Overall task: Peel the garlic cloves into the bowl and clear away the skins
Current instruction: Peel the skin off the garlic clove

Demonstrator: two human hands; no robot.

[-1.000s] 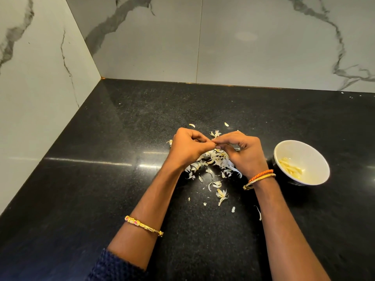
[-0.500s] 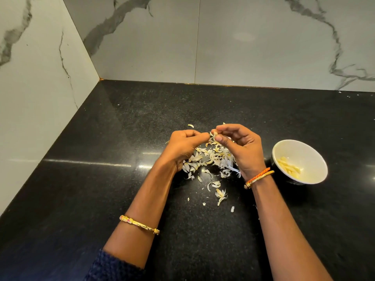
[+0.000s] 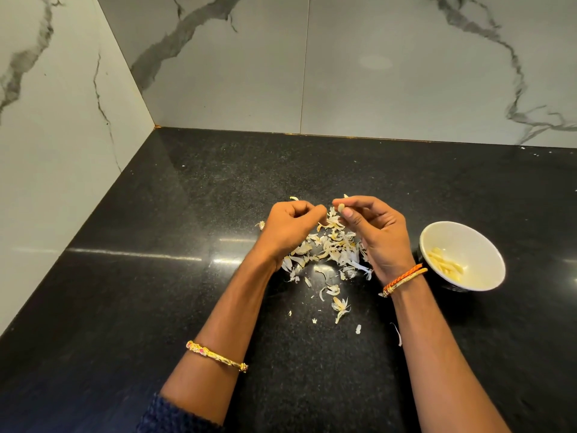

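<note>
Garlic clove (image 3: 341, 208), small and pale, pinched between thumb and fingertips of right hand (image 3: 379, 237), raised above the skins. Whether fully peeled: cannot tell. Left hand (image 3: 288, 231) just beside, fingers curled inward, thumb against forefinger; whether a scrap of skin sits in that pinch cannot be told. The 2 hands close together, fingertips nearly meeting over the pile.

Heap of garlic skins (image 3: 327, 250), white and yellowish, spread on black granite countertop (image 3: 187, 214) beneath and between both hands. Looser flakes (image 3: 339, 306) scattered nearer the body, a few more past the knuckles on the far side.

White bowl (image 3: 487, 245) to the right of the right wrist, on the counter, holding several peeled cloves (image 3: 445, 267) in its bottom.

Orange and gold bangles (image 3: 402, 279) on right wrist. Gold bangle (image 3: 215, 356) with pink stones on left forearm, dark blue knitted sleeve (image 3: 168, 415) pushed up below it.

Marble-patterned wall tiles (image 3: 374, 73) behind and to the left, meeting in the corner.
</note>
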